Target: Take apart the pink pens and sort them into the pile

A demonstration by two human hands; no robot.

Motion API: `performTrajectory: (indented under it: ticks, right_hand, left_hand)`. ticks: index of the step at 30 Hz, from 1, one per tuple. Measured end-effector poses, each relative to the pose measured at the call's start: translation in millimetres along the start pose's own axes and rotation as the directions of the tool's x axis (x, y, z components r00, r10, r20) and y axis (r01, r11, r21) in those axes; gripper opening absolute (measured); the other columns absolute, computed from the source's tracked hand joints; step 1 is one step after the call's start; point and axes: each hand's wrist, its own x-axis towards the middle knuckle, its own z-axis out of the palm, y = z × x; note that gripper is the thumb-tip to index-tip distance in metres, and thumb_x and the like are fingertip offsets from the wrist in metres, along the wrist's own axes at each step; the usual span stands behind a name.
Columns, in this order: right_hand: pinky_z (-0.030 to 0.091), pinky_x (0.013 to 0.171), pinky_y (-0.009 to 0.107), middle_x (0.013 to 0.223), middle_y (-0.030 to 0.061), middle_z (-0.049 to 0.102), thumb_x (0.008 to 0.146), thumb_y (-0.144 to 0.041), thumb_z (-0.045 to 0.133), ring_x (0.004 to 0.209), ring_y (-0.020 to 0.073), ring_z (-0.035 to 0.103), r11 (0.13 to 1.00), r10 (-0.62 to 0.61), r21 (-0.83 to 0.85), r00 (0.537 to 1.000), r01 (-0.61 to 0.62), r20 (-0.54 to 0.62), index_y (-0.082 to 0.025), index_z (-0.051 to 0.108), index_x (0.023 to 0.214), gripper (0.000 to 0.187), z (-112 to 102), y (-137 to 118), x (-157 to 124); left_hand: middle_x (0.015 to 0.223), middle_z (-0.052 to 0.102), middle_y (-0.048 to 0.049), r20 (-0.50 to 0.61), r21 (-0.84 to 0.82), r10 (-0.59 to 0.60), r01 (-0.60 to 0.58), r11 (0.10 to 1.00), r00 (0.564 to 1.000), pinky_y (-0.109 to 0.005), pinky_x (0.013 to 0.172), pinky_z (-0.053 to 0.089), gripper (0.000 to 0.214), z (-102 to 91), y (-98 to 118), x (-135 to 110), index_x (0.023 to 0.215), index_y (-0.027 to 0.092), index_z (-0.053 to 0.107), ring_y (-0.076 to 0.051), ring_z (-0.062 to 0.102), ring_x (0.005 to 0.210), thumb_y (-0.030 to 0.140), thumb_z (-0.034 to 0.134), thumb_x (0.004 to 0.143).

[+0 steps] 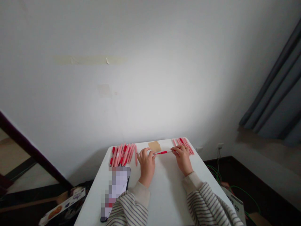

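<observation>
A red and white pen stretches level between my two hands above the white table. Its left end is pinched by my left hand, whose other fingers are curled. At the pen's right end, the fingertips of my right hand are closed on it. A row of pink and red pens lies to the left of my left hand, with one pink pen a little apart beside it. Several more pink and red pens lie behind and to the right of my right hand, which partly covers them.
A tan square lies at the back of the white table, near the wall. A phone-like device with a blurred screen rests by my left forearm. Cables and boxes are on the floor at the right.
</observation>
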Motion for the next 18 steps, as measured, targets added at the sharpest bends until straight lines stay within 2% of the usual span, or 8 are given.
performTrajectory:
  ticks: [11,18]
  right_hand:
    - [0.038,0.085,0.04,0.094,0.0073,0.062,0.092,-0.033,0.052,0.097,0.0252,0.046,1.0,0.001,-0.009,0.998,-0.001,0.066,-0.027,0.074,0.091,0.023,-1,-4,-1]
    - [0.038,0.085,0.039,0.094,0.0067,0.063,0.091,-0.029,0.054,0.096,0.0246,0.046,1.0,-0.003,-0.012,0.997,0.004,0.083,-0.028,0.074,0.091,0.02,-2,-11,-1]
  left_hand:
    - [0.114,0.059,-0.0059,0.017,-0.031,0.022,-0.022,0.999,1.0,-0.058,0.109,0.024,0.013,-3.9,5,0,0.089,0.025,0.068,-0.025,0.048,0.113,0.026,0.055,0.085]
    - [0.115,0.058,-0.0051,0.036,-0.06,0.026,-0.024,0.998,0.999,-0.056,0.108,0.029,0.012,-5.7,7,-1,0.086,0.025,0.069,-0.024,0.047,0.114,0.026,0.056,0.085]
